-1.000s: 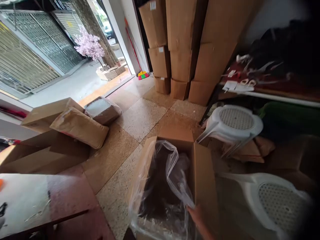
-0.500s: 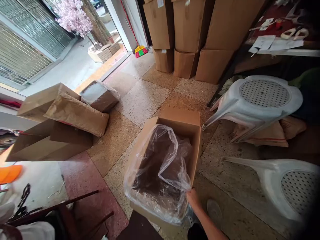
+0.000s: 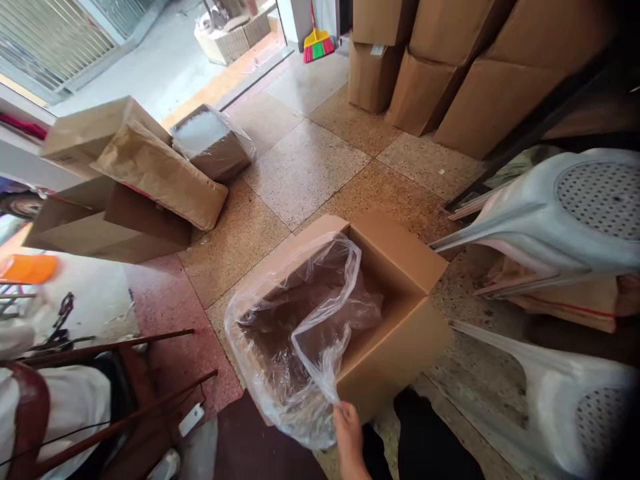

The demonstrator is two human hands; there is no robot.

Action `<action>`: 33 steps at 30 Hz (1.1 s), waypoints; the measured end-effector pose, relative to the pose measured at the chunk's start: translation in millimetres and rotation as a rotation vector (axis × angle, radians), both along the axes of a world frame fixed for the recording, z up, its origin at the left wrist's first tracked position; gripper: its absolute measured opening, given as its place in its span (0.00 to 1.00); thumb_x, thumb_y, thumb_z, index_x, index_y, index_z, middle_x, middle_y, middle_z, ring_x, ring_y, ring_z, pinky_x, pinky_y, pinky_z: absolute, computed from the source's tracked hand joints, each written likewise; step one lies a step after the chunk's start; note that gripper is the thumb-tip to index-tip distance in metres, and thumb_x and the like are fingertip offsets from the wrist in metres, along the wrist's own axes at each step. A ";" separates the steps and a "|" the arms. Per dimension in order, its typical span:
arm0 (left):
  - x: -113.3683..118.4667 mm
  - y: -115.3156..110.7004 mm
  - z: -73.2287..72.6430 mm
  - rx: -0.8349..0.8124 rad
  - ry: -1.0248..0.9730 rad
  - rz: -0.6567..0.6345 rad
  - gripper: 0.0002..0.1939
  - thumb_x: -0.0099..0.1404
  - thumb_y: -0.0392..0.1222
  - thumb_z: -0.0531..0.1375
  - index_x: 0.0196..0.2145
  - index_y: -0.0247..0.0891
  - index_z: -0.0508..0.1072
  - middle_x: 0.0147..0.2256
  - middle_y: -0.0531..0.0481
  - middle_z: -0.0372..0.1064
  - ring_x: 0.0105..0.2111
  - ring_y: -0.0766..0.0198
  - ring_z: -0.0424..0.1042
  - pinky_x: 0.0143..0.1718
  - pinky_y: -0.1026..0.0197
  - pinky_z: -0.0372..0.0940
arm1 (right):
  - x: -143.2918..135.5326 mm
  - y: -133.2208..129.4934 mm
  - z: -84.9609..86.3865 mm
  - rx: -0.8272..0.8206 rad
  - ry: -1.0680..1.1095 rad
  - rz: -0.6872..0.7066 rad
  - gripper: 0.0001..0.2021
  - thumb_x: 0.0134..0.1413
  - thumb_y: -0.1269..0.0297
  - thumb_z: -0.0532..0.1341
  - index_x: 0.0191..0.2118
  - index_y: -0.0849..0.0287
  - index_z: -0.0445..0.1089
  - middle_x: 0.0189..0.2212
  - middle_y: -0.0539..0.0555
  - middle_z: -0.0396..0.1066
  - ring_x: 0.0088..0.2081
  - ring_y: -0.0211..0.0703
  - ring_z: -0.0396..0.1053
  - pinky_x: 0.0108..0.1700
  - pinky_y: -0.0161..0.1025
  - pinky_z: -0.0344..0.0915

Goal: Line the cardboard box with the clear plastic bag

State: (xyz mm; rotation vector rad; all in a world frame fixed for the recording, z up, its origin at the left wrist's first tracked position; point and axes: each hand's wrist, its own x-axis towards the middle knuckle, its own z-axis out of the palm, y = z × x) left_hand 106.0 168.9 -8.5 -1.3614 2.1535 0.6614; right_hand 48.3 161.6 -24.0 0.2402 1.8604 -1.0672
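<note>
My right hand (image 3: 347, 427) is closed on the gathered edge of a clear plastic bag (image 3: 325, 363) at the near side of an open cardboard box (image 3: 400, 347). The bag lines part of the box. Its near-left edge folds over the rim, while another edge stretches as a loose band across the opening. Brown box walls show through the film. One flap stands out at the far right. My left hand is not in view.
Stacked cartons (image 3: 425, 87) stand at the back right, with white plastic stools (image 3: 555, 220) below them. On the left, a paper-wrapped package (image 3: 160, 173) leans over an open carton (image 3: 135, 233). A broom (image 3: 319, 45) stands by the doorway, and a dark red metal frame (image 3: 125, 433) is lower left.
My right hand has moved left and slightly down with the bag edge. The box appears turned, showing more of its right side and flap. The view has tilted downward.
</note>
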 end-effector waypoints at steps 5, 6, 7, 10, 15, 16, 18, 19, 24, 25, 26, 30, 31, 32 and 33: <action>2.5 -9.5 11.1 -0.057 -0.021 0.187 0.26 0.67 0.41 0.52 0.62 0.48 0.60 0.58 0.41 0.62 0.60 0.48 0.62 0.55 0.43 0.64 | -70.4 -15.3 -13.2 -0.084 0.011 0.137 0.18 0.44 0.45 0.55 0.24 0.57 0.62 0.22 0.51 0.65 0.29 0.43 0.63 0.35 0.38 0.62; 0.6 -12.6 16.9 -0.075 -0.022 0.234 0.27 0.68 0.41 0.50 0.64 0.43 0.56 0.60 0.38 0.58 0.61 0.49 0.60 0.57 0.47 0.63 | -78.1 -18.3 -13.9 -0.117 -0.020 0.180 0.17 0.45 0.47 0.55 0.24 0.57 0.62 0.22 0.51 0.65 0.29 0.43 0.63 0.35 0.37 0.62; -4.6 -16.9 22.4 -0.091 -0.010 0.287 0.29 0.68 0.41 0.49 0.66 0.38 0.52 0.63 0.35 0.53 0.63 0.50 0.58 0.57 0.51 0.63 | -83.4 -18.9 -12.6 -0.152 -0.063 0.225 0.16 0.46 0.48 0.55 0.24 0.58 0.63 0.23 0.51 0.66 0.29 0.42 0.63 0.35 0.36 0.62; -35.2 -33.6 34.6 -0.034 -0.073 0.340 0.33 0.66 0.36 0.50 0.67 0.37 0.48 0.66 0.36 0.46 0.62 0.51 0.57 0.51 0.57 0.66 | -91.0 -4.4 2.0 -0.200 -0.208 0.333 0.19 0.47 0.46 0.54 0.23 0.58 0.62 0.22 0.51 0.66 0.27 0.41 0.65 0.32 0.36 0.62; -75.0 -36.7 46.4 0.171 -0.281 0.072 0.24 0.63 0.26 0.48 0.53 0.37 0.71 0.46 0.41 0.70 0.49 0.52 0.69 0.49 0.52 0.63 | -113.4 27.0 21.5 -0.042 -0.194 0.435 0.20 0.46 0.43 0.51 0.25 0.56 0.61 0.23 0.53 0.67 0.28 0.45 0.66 0.32 0.39 0.61; -76.1 -31.7 48.7 0.196 -0.282 0.015 0.23 0.63 0.26 0.48 0.52 0.37 0.71 0.46 0.41 0.70 0.49 0.51 0.69 0.50 0.51 0.62 | -120.3 26.3 21.0 -0.003 -0.151 0.458 0.19 0.47 0.44 0.51 0.26 0.56 0.61 0.24 0.54 0.67 0.29 0.47 0.66 0.34 0.40 0.60; -72.9 -18.8 53.6 0.256 -0.261 -0.065 0.23 0.63 0.26 0.49 0.52 0.38 0.71 0.46 0.41 0.70 0.49 0.52 0.68 0.50 0.50 0.62 | -132.8 16.4 17.6 0.048 -0.071 0.513 0.15 0.48 0.48 0.52 0.27 0.56 0.61 0.25 0.56 0.67 0.31 0.49 0.66 0.36 0.42 0.58; -69.4 -12.1 56.1 0.288 -0.251 -0.095 0.23 0.64 0.27 0.49 0.53 0.38 0.71 0.46 0.41 0.70 0.49 0.52 0.68 0.50 0.49 0.62 | -137.0 8.1 15.8 0.052 -0.042 0.545 0.13 0.48 0.51 0.53 0.28 0.56 0.61 0.26 0.55 0.67 0.32 0.49 0.65 0.37 0.42 0.56; -39.0 15.3 72.4 0.340 -0.243 -0.062 0.21 0.67 0.33 0.50 0.55 0.41 0.70 0.49 0.40 0.70 0.51 0.50 0.68 0.51 0.47 0.63 | -125.9 -39.6 11.8 -0.092 -0.030 0.664 0.13 0.41 0.54 0.64 0.30 0.55 0.64 0.28 0.52 0.68 0.34 0.46 0.66 0.37 0.38 0.55; -31.2 18.2 75.8 0.309 -0.197 -0.010 0.22 0.67 0.35 0.51 0.57 0.42 0.68 0.53 0.40 0.68 0.53 0.49 0.67 0.52 0.46 0.62 | -118.9 -47.2 11.6 -0.119 -0.049 0.666 0.14 0.41 0.54 0.65 0.29 0.56 0.64 0.27 0.51 0.67 0.33 0.44 0.66 0.37 0.37 0.55; -23.2 19.4 78.6 0.259 -0.131 0.062 0.22 0.67 0.37 0.52 0.58 0.43 0.67 0.56 0.40 0.66 0.55 0.48 0.65 0.54 0.46 0.61 | -112.0 -53.6 11.2 -0.135 -0.074 0.658 0.14 0.41 0.52 0.65 0.27 0.56 0.63 0.25 0.50 0.66 0.31 0.43 0.66 0.36 0.36 0.56; 6.5 -0.2 74.2 0.008 0.151 0.810 0.27 0.64 0.47 0.58 0.59 0.38 0.64 0.63 0.39 0.56 0.64 0.47 0.53 0.65 0.47 0.48 | -104.1 -62.0 6.7 -0.094 -0.188 0.517 0.18 0.49 0.45 0.54 0.24 0.56 0.59 0.16 0.47 0.60 0.21 0.38 0.61 0.28 0.35 0.58; 13.4 -11.1 67.5 -0.035 0.187 1.105 0.30 0.63 0.49 0.58 0.60 0.37 0.62 0.63 0.37 0.55 0.65 0.48 0.51 0.65 0.48 0.47 | -110.6 -58.0 5.1 -0.071 -0.193 0.463 0.20 0.50 0.43 0.52 0.26 0.56 0.60 0.16 0.46 0.59 0.20 0.38 0.60 0.26 0.35 0.58; 20.5 -23.4 58.4 -0.057 0.217 1.464 0.33 0.63 0.51 0.59 0.61 0.37 0.59 0.64 0.37 0.53 0.65 0.49 0.51 0.65 0.51 0.48 | -120.8 -51.2 3.6 -0.044 -0.180 0.408 0.21 0.50 0.41 0.52 0.29 0.57 0.61 0.16 0.45 0.58 0.19 0.37 0.59 0.25 0.35 0.58; 28.0 -36.0 47.3 -0.038 0.207 1.658 0.35 0.65 0.55 0.56 0.64 0.36 0.54 0.63 0.33 0.53 0.64 0.47 0.54 0.63 0.48 0.53 | -134.2 -41.7 2.7 -0.015 -0.145 0.357 0.22 0.50 0.41 0.52 0.32 0.57 0.62 0.17 0.45 0.57 0.19 0.37 0.58 0.25 0.34 0.58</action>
